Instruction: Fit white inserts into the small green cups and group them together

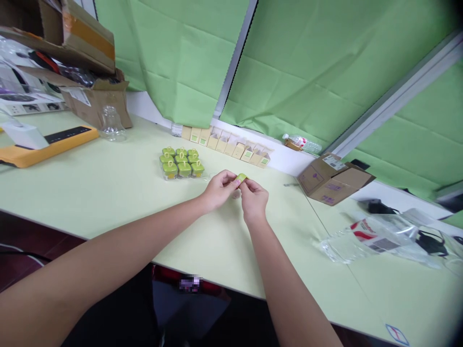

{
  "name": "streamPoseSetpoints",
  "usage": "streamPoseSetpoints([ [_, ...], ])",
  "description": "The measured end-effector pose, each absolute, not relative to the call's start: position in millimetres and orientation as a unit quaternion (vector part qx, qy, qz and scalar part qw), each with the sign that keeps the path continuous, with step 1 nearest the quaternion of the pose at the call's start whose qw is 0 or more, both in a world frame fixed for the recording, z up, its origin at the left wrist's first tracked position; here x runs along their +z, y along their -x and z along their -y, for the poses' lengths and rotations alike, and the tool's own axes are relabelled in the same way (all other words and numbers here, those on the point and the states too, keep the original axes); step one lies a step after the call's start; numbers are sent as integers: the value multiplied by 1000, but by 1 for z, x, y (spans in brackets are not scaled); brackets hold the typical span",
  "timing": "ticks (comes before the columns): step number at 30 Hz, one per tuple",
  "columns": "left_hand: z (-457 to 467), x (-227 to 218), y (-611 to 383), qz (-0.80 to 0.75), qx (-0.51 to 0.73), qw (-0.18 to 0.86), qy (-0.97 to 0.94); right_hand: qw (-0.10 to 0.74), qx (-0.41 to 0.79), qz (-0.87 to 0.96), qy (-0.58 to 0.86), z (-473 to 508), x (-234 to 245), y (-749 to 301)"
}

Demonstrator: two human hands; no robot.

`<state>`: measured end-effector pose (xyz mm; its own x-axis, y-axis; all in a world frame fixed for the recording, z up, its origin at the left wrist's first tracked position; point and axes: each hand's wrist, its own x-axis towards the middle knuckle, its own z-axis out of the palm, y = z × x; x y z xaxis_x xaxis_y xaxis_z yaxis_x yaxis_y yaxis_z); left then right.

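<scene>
1. We record the bare left hand (218, 191) held forward of the body, knuckles up and fingers curled inward. Its thumb and forefinger tips are pinched closed.
2. The bare right hand (255, 200) sits just beside it, slightly nearer the body, with the back of the hand towards us. Its fingertips (249, 185) are bent upward and pinched closed.
3. The fingertips of both hands meet at one point, touching.
4. The bare left forearm (108, 260) enters from the lower left corner, stretched long and nearly straight, wrist level.
5. The bare right forearm (285, 284) rises from the bottom edge, angled up and leftward, wrist slightly bent.
</scene>
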<state>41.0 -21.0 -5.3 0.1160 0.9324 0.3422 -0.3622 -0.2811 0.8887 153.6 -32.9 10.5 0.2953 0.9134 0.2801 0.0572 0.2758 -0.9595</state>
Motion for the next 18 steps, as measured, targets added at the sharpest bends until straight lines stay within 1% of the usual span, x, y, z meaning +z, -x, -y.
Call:
streamPoseSetpoints([
  [7, 22, -4, -40, -290, 601, 531, -522, 621, 319, 509, 504, 32, 8, -155],
  [18, 23, -4, -41, -290, 597, 543, -515, 647, 336, 481, 487, 32, 8, -152],
])
